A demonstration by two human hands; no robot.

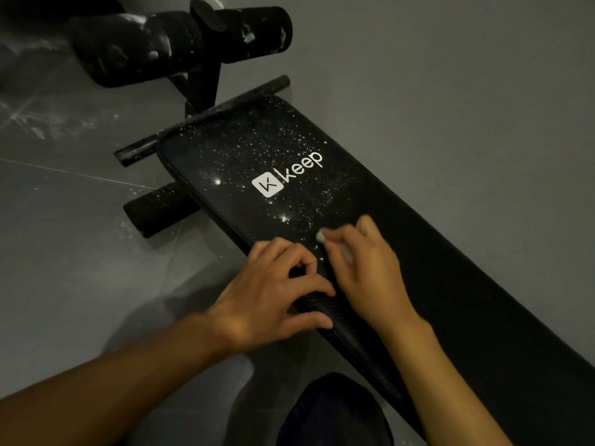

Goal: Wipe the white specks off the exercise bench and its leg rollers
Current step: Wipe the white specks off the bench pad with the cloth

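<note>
A black padded exercise bench with a white "keep" logo runs from the upper middle to the lower right. White specks cover its far end around the logo. My right hand holds a small white wipe pressed on the pad just below the logo. My left hand rests on the bench's near edge, its fingers curled over the rim. Upper leg rollers at the top carry white smears. A lower roller sticks out at the left, speckled too.
A thin black crossbar with specks lies behind the bench's far end. Grey tiled floor surrounds the bench, with white marks at the upper left. A dark clothed knee shows at the bottom middle.
</note>
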